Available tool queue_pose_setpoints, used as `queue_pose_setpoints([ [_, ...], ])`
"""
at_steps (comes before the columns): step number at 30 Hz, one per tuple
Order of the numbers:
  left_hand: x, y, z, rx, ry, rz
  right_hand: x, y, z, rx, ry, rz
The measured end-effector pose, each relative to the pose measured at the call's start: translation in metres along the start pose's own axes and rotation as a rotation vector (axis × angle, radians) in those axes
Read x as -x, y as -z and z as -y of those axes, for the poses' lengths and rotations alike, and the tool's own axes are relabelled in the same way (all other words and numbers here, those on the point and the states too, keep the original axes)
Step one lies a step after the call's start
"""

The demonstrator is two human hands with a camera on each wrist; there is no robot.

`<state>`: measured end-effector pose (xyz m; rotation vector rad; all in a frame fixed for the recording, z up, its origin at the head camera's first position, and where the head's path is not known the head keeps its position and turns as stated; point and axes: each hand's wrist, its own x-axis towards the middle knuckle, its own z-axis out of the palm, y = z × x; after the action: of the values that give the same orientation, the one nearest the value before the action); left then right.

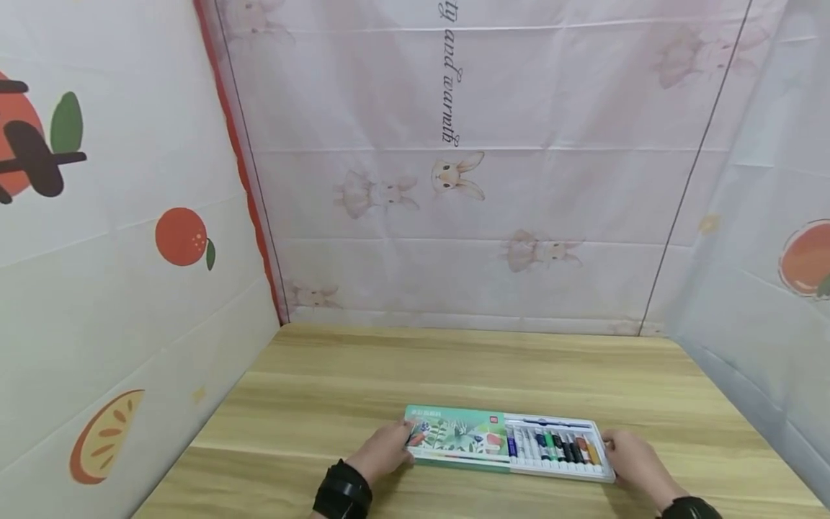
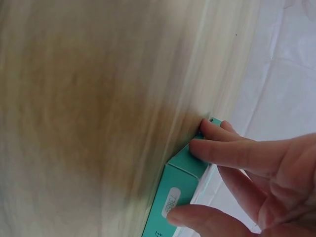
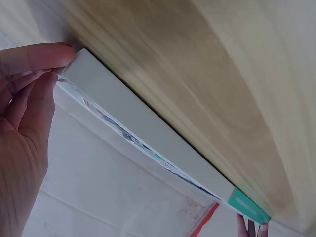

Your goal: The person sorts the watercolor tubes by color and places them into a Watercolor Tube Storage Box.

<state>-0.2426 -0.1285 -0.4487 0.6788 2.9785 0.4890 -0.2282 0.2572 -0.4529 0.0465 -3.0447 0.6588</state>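
A green printed cardboard sleeve covers the left part of a white paint tray. The tray sticks out of its right end, showing a row of paint tubes and a thin paintbrush along its far side. My left hand grips the sleeve's left end, thumb on the near side and fingers around the end in the left wrist view. At the opposite end my right hand pinches the tray's short edge between thumb and fingers. In the right wrist view the tray's long white side faces me.
The paint set lies on a wood-grain table. A pale fabric wall with rabbit prints stands behind it, and fruit-printed walls rise at left and right. Each wrist wears a black band.
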Motion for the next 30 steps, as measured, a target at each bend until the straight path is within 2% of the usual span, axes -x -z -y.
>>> queue_pose_setpoints([
  [4,0.000,0.002,-0.001,-0.008,0.003,0.006,-0.002,-0.002,0.004,0.011,0.016,-0.009],
  [9,-0.001,0.003,-0.002,-0.003,0.028,0.030,-0.003,-0.005,0.011,-0.001,-0.005,0.018],
  [17,-0.002,0.002,-0.002,-0.012,0.038,0.036,-0.006,-0.009,0.019,0.019,0.052,-0.011],
  [30,-0.002,0.004,-0.001,-0.002,0.028,0.031,-0.007,-0.014,0.032,-0.023,0.006,0.026],
])
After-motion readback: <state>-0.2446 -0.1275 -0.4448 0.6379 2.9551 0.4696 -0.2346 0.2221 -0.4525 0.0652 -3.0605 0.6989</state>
